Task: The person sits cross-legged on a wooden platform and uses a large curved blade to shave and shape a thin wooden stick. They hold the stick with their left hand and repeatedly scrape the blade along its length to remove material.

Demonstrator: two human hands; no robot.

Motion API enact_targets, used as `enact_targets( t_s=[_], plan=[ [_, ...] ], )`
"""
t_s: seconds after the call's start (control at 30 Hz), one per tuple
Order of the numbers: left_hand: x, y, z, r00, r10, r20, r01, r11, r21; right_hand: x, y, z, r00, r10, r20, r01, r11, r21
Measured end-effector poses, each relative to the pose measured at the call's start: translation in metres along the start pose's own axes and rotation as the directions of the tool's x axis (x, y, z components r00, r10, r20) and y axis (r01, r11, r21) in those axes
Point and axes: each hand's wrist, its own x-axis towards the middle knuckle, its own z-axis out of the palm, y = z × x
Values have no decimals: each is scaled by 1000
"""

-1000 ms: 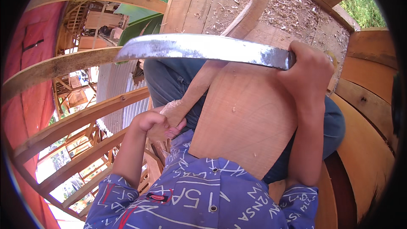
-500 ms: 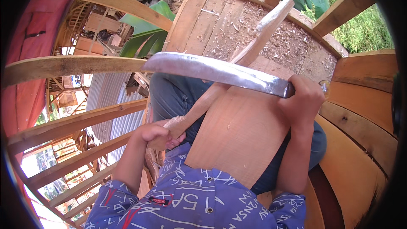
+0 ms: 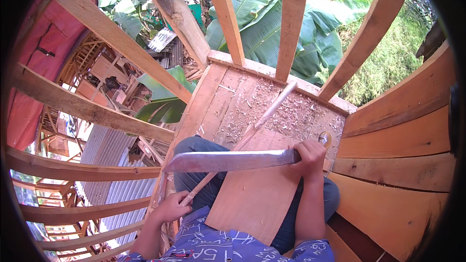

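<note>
Showing a seated worker from above, as one sees it standing close by: a long blade [image 3: 228,161] and a slender wooden stick [image 3: 269,112] cross at a slant. The left hand [image 3: 174,207] has its fingers wrapped around the near end of the stick, beside the left thigh. From there the long axis of the stick runs forward and to the right, passing beneath the blade, which hides a short stretch of it; the far end lies out over planks [image 3: 232,101] strewn with shavings [image 3: 310,111], near the border beam [image 3: 286,78]. The right hand [image 3: 310,157] has its fingers clenched about the handle of the blade, a rounded yellowish end [image 3: 325,139] showing beyond the fist. The blade extends leftward from this grip, almost square across the body, its tip reaching past the stick to a place forward of the left hand. The crossing falls nearer to the left hand than to the right, and the greater part of the stick lies forward of it. Whether steel and wood touch at the crossing, or a gap parts them, cannot be told from this angle. Below the blade, a broad board [image 3: 257,204] rests over the lap, to the right of the held end, between the stick and the right forearm.
</note>
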Motion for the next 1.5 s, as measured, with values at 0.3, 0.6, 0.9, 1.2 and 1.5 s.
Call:
enact_targets(
  t_s=[0.3,0.6,0.9,1.2,1.5],
  plan=[
    [-20,-45,2,909,88,-407,30,961,275,0,-8,-2,993,30,-112,-34,999,-34],
    [-13,-35,14,899,125,-420,31,938,345,-4,-1,-3,956,212,-204,-217,976,-1],
    [-5,-26,14,895,154,-420,1,938,346,-10,-15,8,975,219,24,-220,966,139],
    [0,-32,11,852,272,-446,-41,886,463,0,-10,-16,947,295,-130,-289,955,66],
    [4,-28,10,895,143,-423,9,941,338,-3,-34,-35,752,569,333,-656,700,282]
  ],
)
